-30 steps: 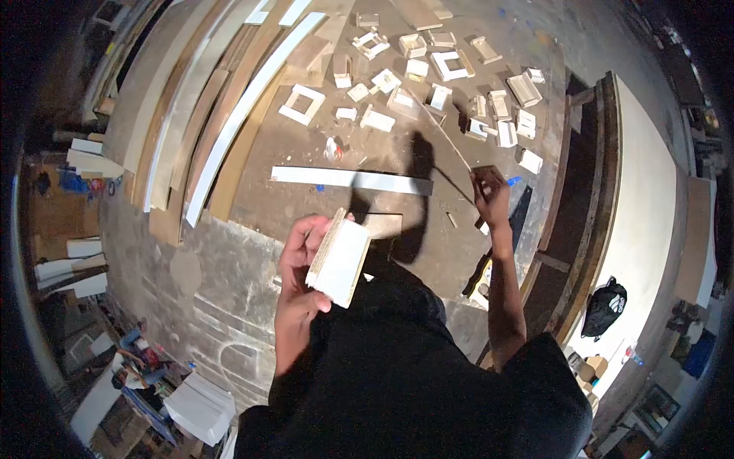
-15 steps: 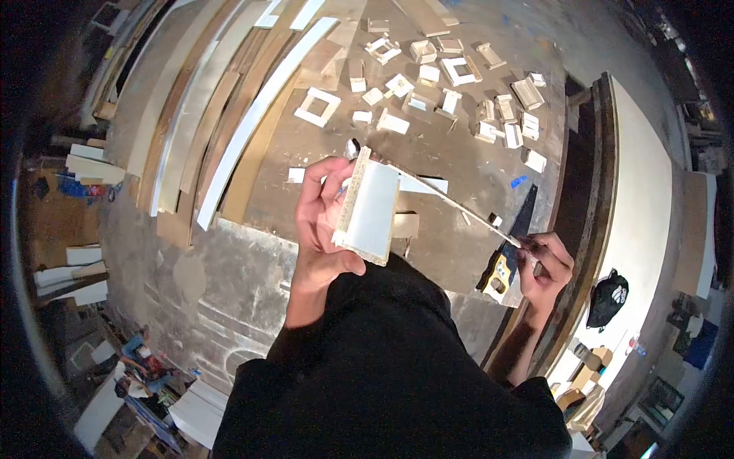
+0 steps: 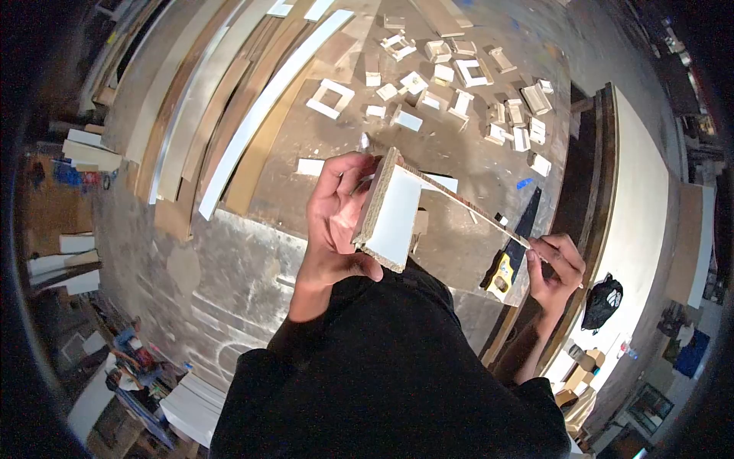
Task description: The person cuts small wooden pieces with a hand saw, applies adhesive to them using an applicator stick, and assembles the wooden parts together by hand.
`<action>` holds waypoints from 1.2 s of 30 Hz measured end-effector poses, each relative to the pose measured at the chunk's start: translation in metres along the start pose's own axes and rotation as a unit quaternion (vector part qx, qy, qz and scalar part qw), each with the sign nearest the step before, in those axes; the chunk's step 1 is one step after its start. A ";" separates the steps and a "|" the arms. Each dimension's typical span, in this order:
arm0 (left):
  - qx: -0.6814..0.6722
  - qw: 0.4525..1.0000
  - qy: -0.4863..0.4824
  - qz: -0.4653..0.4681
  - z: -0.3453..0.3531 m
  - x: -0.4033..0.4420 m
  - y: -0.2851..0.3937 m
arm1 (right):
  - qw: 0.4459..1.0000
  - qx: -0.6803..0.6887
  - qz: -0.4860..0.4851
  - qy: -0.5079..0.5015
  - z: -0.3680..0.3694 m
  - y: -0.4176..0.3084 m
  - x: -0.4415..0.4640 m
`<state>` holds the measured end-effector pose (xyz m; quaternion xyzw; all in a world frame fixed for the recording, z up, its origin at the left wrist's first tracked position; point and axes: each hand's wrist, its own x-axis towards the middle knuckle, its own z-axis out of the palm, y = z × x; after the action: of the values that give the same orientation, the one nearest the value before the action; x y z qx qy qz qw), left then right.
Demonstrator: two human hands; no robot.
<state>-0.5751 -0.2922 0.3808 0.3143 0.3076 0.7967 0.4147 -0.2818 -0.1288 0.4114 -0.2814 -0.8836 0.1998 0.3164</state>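
My left hand is wrapped round a small white-faced chipboard piece with rough, crumbly edges, a second board joined along its left side. Between the fingertips and thumb of my right hand is the near end of a thin wooden strip. Its far end reaches the upper edge of the chipboard piece; whether it is fixed there I cannot tell. Just left of my right hand, a handsaw with a yellow and black handle lies on the worktable.
Several small wooden blocks and frames are scattered across the far side. Long boards lie at the left. A pale panel on the right carries a black cap-like item. Another person is at lower left.
Both hands have shifted slightly right in the view, with the chipboard piece and strip still in them. The chipboard piece has tilted a little. The background has shifted too.
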 end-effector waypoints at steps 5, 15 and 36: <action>0.010 1.000 -0.003 0.019 -0.005 -0.001 0.000 | 1.000 -0.013 0.003 -0.010 -0.002 -0.006 0.002; 0.016 1.000 -0.006 0.016 -0.002 0.000 -0.002 | 1.000 -0.031 -0.001 -0.006 -0.013 -0.012 0.002; -0.003 1.000 0.007 0.003 -0.002 0.001 -0.010 | 0.999 -0.025 0.023 -0.022 -0.015 -0.009 -0.003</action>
<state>-0.5722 -0.2871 0.3722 0.3082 0.3074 0.8010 0.4110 -0.2731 -0.1350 0.4261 -0.3053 -0.8883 0.1907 0.2852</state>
